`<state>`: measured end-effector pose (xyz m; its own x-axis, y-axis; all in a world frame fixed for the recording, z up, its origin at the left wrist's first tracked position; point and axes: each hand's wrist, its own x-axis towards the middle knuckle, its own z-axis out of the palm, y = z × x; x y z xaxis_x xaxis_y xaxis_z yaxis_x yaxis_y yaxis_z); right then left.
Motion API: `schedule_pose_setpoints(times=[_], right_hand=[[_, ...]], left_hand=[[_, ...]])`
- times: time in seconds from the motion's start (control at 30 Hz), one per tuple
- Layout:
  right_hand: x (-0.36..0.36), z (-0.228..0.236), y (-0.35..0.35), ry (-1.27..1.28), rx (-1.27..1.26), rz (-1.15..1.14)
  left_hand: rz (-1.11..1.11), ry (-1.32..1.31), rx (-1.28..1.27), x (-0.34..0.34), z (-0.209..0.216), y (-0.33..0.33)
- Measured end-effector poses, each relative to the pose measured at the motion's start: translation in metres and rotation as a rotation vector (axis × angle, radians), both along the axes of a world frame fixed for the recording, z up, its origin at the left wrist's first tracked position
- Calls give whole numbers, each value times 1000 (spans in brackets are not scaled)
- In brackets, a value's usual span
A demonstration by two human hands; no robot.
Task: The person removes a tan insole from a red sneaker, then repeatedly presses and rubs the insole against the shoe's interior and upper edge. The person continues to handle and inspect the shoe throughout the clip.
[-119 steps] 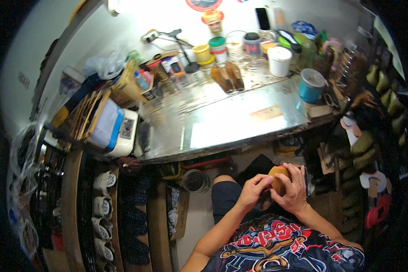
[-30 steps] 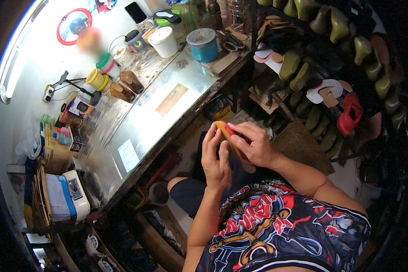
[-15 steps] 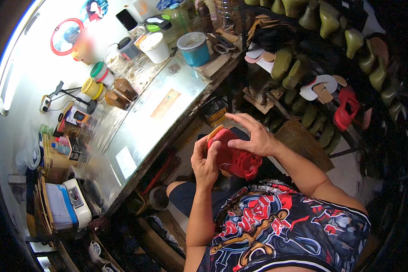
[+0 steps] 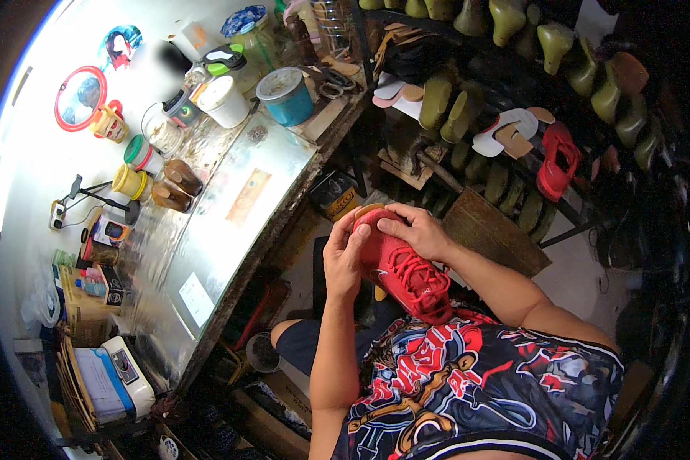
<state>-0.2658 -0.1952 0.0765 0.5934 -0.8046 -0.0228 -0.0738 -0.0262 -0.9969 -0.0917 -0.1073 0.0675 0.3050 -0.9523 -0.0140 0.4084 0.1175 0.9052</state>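
Observation:
I hold a red lace-up sports shoe [image 4: 400, 268] in front of my chest, its toe pointing up and away from me, laces facing the camera. My left hand [image 4: 343, 257] grips the shoe's left side near the toe, fingers pressed on the upper. My right hand [image 4: 412, 229] wraps over the toe from the right, fingers curled on the front edge. A tan sole edge shows at the toe tip and under the shoe.
A metal-topped workbench [image 4: 207, 245] runs along my left, with jars, tubs, a blue-green pot [image 4: 286, 96] and a white cup [image 4: 222, 101] at its far end. Racks of green shoe lasts [image 4: 506, 46] and sandals [image 4: 556, 157] stand to the right. A wooden board [image 4: 491, 230] leans nearby.
The view has swung from facing the bench to looking across it. The shoe has turned from sole-edge up to laces up, and both hands have shifted their grip toward the toe.

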Motion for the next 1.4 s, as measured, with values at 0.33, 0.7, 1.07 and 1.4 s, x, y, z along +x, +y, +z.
schedule_pose_setpoints(times=[0.33,0.7,1.07,1.4], right_hand=[[7,-6,2,-389,441,12],[6,-18,-3,-678,902,151],[2,-21,-3,-631,857,141],[8,-19,1,-543,795,97]], left_hand=[[7,240,-63,-5,-7,-5],[-162,433,53,0,-13,35],[-294,524,106,12,-27,37],[-232,699,53,7,-33,41]])
